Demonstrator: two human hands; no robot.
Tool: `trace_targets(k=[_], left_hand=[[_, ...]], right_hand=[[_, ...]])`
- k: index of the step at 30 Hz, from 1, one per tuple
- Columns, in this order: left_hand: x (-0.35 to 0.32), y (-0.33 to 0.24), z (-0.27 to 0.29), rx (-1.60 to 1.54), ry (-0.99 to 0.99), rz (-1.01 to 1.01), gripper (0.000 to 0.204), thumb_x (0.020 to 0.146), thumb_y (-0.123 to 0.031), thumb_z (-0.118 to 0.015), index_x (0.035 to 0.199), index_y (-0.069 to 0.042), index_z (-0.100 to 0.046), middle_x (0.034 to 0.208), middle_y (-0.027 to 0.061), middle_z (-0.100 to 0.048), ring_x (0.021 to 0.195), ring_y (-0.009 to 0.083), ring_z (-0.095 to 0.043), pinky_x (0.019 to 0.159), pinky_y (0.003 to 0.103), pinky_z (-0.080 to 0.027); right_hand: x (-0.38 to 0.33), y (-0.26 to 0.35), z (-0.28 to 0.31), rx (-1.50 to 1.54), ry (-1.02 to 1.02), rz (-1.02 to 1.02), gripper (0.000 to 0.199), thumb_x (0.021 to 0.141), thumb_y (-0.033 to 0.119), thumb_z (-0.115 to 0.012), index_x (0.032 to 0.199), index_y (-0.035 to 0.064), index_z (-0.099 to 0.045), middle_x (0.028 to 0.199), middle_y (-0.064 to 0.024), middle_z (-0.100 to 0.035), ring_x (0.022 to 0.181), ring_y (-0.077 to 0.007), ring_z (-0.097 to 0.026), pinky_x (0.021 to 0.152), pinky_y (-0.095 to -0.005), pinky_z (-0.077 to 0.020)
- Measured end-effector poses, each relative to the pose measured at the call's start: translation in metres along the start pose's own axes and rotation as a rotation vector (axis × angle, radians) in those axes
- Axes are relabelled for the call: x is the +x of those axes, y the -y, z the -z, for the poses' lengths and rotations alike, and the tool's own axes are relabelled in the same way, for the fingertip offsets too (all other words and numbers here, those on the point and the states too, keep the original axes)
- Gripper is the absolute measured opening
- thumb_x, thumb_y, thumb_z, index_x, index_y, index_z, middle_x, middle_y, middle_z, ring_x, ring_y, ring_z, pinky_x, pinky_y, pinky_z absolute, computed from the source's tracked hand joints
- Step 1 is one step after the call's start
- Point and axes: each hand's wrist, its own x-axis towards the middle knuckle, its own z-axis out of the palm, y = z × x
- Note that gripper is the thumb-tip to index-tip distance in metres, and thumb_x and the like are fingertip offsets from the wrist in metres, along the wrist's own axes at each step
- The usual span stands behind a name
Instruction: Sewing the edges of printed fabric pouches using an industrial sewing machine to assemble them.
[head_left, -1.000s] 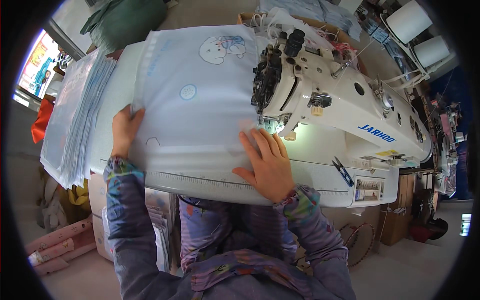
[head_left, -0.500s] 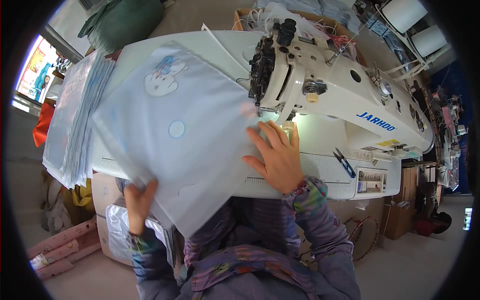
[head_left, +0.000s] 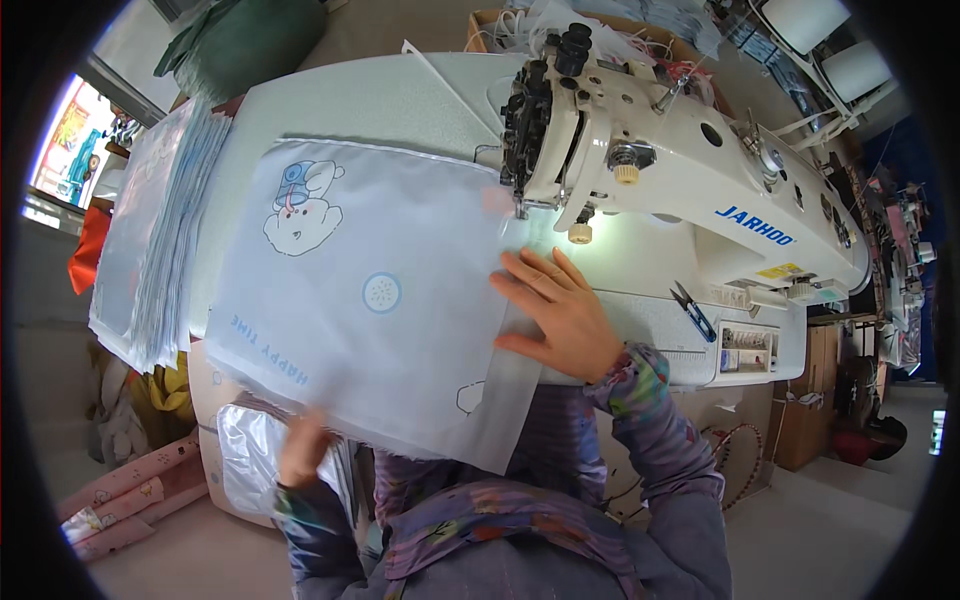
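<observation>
A pale blue fabric panel [head_left: 340, 340], printed with a white cartoon animal and a round motif, lies across the sewing machine table [head_left: 330, 95]. Its right corner reaches under the presser foot of the white sewing machine [head_left: 690, 170], beside a small pink patch [head_left: 496, 201]. My right hand [head_left: 562, 315] rests flat on the panel's right margin, fingers stretched out, just on my side of the lit needle area. At the panel's near left edge is my left hand [head_left: 303, 450], touching the cloth. Motion smears its fingers, so its grip is unclear.
A stack of folded fabric pieces [head_left: 160, 230] stands left of the table. Thread snips [head_left: 694, 312] and a small parts tray [head_left: 745, 350] are on the right. Behind the machine is a cardboard box [head_left: 485, 28] of scraps; white thread cones [head_left: 805, 28] stand far right.
The panel has turned, its far edge now running nearly straight toward the machine and its prints rotated. My left hand has moved slightly right and nearer; my right hand has shifted slightly right.
</observation>
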Motion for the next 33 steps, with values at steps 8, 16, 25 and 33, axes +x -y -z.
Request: trace_targets(k=[8,16,25,33], left_hand=[[0.077,-0.057,0.129,0.098,-0.227,-0.232,0.041,0.106,-0.022,-0.067,0.138,0.003,-0.062,0.131,0.0118,-0.068,0.118,0.0223,-0.065,0.104,0.036,-0.050],[0.041,-0.039,0.089,0.162,-0.315,-0.252,0.035,0.099,-0.020,-0.076,0.124,0.002,-0.068,0.109,0.0056,-0.071,0.089,0.0136,-0.065,0.076,0.029,-0.051],[0.073,-0.066,0.058,0.446,-0.230,-0.360,0.028,0.095,-0.024,-0.080,0.116,-0.008,-0.071,0.092,-0.0054,-0.065,0.073,0.0073,-0.053,0.061,0.025,-0.038],[0.120,-0.097,0.035,0.854,-0.334,-0.469,0.048,0.093,-0.024,-0.079,0.126,0.008,-0.066,0.103,0.0079,-0.072,0.086,0.0152,-0.064,0.074,0.031,-0.050]], right_hand=[[0.018,-0.011,0.011,0.084,0.001,0.102,0.068,0.086,0.043,-0.085,0.141,0.0084,-0.063,0.148,-0.0093,-0.061,0.147,-0.0333,-0.049,0.127,-0.0554,-0.0299],[0.015,-0.023,0.010,0.138,-0.014,0.122,0.073,0.081,0.039,-0.089,0.141,0.0056,-0.064,0.146,-0.0105,-0.063,0.141,-0.0327,-0.055,0.125,-0.0529,-0.0365],[0.014,-0.028,0.012,0.107,0.011,0.141,0.072,0.081,0.037,-0.089,0.141,0.0062,-0.064,0.149,-0.0093,-0.061,0.143,-0.0308,-0.054,0.125,-0.0521,-0.0372],[0.015,-0.024,0.012,0.081,-0.014,0.141,0.071,0.081,0.037,-0.089,0.140,0.0052,-0.064,0.146,-0.0101,-0.062,0.139,-0.0316,-0.056,0.123,-0.0535,-0.0386]])
